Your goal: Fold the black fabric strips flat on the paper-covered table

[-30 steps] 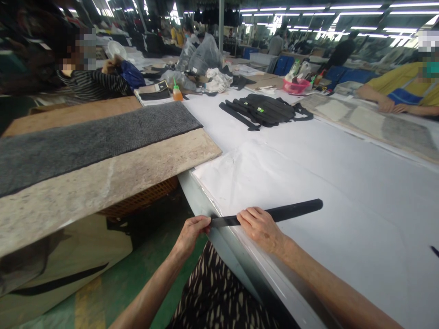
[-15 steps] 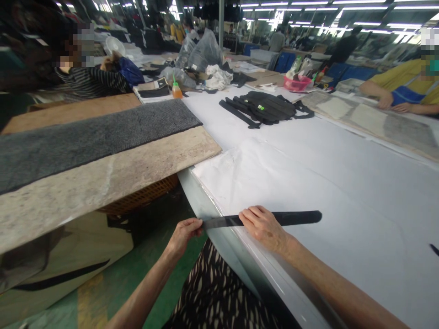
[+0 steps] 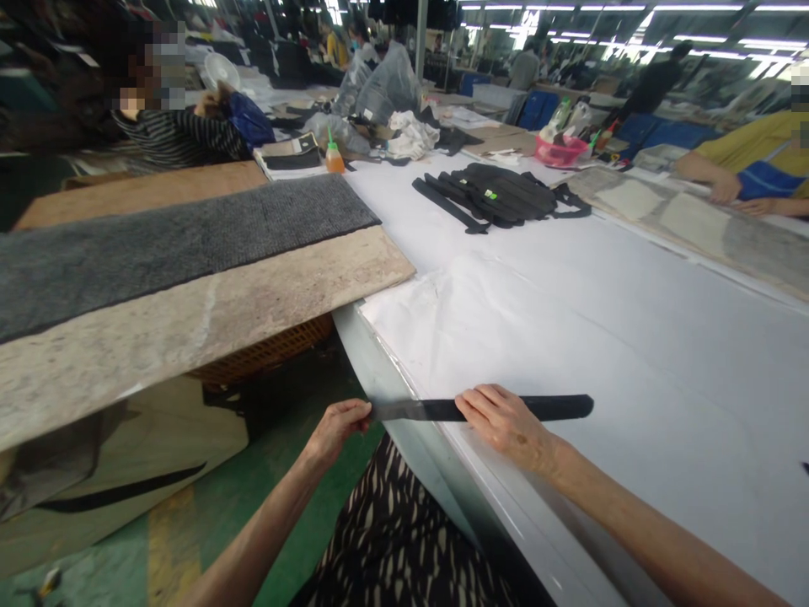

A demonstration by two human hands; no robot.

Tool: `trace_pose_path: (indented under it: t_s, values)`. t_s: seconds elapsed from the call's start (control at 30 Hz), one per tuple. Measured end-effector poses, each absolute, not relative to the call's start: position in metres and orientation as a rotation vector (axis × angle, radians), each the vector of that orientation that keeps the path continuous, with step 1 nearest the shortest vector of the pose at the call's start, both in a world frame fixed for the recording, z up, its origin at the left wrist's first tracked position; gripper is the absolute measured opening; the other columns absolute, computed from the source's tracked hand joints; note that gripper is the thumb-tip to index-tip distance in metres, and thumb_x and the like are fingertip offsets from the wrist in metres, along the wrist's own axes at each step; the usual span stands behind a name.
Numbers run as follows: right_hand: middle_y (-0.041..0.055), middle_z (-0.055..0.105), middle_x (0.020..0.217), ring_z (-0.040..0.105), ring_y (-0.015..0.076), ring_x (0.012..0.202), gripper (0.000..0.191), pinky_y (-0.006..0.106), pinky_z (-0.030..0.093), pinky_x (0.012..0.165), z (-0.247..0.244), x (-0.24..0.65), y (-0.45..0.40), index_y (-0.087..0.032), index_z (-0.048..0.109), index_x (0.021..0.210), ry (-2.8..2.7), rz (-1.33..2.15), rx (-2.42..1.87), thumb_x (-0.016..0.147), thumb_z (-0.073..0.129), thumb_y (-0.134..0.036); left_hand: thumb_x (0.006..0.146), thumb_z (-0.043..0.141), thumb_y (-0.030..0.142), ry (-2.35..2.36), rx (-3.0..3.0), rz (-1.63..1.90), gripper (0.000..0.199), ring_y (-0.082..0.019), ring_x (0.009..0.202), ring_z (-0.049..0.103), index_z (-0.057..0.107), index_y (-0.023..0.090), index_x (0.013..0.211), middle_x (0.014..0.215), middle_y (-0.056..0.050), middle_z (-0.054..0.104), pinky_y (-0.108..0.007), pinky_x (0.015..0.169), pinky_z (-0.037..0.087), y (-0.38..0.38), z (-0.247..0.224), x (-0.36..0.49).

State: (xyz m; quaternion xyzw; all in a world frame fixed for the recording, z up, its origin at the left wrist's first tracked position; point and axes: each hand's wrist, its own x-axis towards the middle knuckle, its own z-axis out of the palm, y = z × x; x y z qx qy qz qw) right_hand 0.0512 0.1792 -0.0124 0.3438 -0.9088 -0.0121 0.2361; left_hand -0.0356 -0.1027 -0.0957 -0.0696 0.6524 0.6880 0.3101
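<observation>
A long black fabric strip (image 3: 562, 407) with a rounded right end lies across the near edge of the white-covered table (image 3: 632, 337). My left hand (image 3: 338, 432) pinches its left end, just off the table edge. Farther right, my right hand (image 3: 506, 424) is closed on the middle of the strip, the fingers over its top and the thumb hidden. Between the two hands the strip is stretched straight. Beyond, a pile of black strap pieces (image 3: 506, 196) with small green labels rests on the white surface.
At left, a board (image 3: 303, 282) with a grey textured mat (image 3: 190, 244) juts out beside the table, above an orange basket (image 3: 271, 350). A glue bottle (image 3: 334, 158), plastic bags (image 3: 388, 84) and a pink basket (image 3: 559, 152) stand farther back. Co-workers sit at left and right.
My right hand has slid a little to the right along the strip. My left hand keeps its pinch on the left end. The view has shifted slightly.
</observation>
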Motion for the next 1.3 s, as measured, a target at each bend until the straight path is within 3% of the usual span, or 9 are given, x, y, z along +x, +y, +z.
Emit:
trace_pose_path:
  t_s: [0.47, 0.8, 1.13, 1.3]
  values:
    - [0.0066, 0.059, 0.089, 0.048, 0.0162, 0.075, 0.021, 0.031, 0.044, 0.065, -0.016, 0.043, 0.171, -0.008, 0.063, 0.089, -2.447, -0.156, 1.073, 0.083, 0.047, 0.003, 0.048, 0.077, 0.043, 1.744, -0.284, 1.782, 0.034, -0.012, 0.051, 0.047, 0.062, 0.014, 0.056, 0.051, 0.0, 0.055, -0.024, 0.054, 0.035, -0.11, -0.124, -0.043]
    - [0.006, 0.056, 0.077, 0.048, 0.0158, 0.074, 0.017, 0.029, 0.043, 0.067, -0.015, 0.047, 0.18, -0.005, 0.061, 0.094, -2.455, 0.01, 0.936, 0.087, 0.046, 0.0, 0.048, 0.077, 0.042, 1.718, -0.306, 1.815, 0.034, -0.012, 0.053, 0.048, 0.062, 0.013, 0.056, 0.053, 0.0, 0.054, -0.024, 0.057, 0.037, -0.121, -0.135, -0.04]
    - [0.0037, 0.051, 0.073, 0.044, 0.0152, 0.07, 0.021, 0.029, 0.04, 0.063, -0.016, 0.036, 0.155, -0.011, 0.059, 0.077, -2.494, -0.037, 0.949, 0.085, 0.044, 0.001, 0.042, 0.075, 0.044, 1.806, -0.388, 1.802, 0.039, -0.013, 0.052, 0.049, 0.057, 0.013, 0.056, 0.056, -0.002, 0.054, -0.027, 0.056, 0.042, -0.124, -0.147, -0.049]
    - [0.0044, 0.052, 0.075, 0.045, 0.0156, 0.071, 0.019, 0.03, 0.04, 0.063, -0.017, 0.037, 0.155, -0.011, 0.06, 0.079, -2.481, -0.05, 0.911, 0.085, 0.045, -0.001, 0.053, 0.07, 0.052, 2.04, -0.451, 1.845, 0.041, -0.015, 0.065, 0.053, 0.061, 0.016, 0.07, 0.069, -0.003, 0.06, -0.026, 0.062, 0.042, -0.122, -0.116, -0.051]
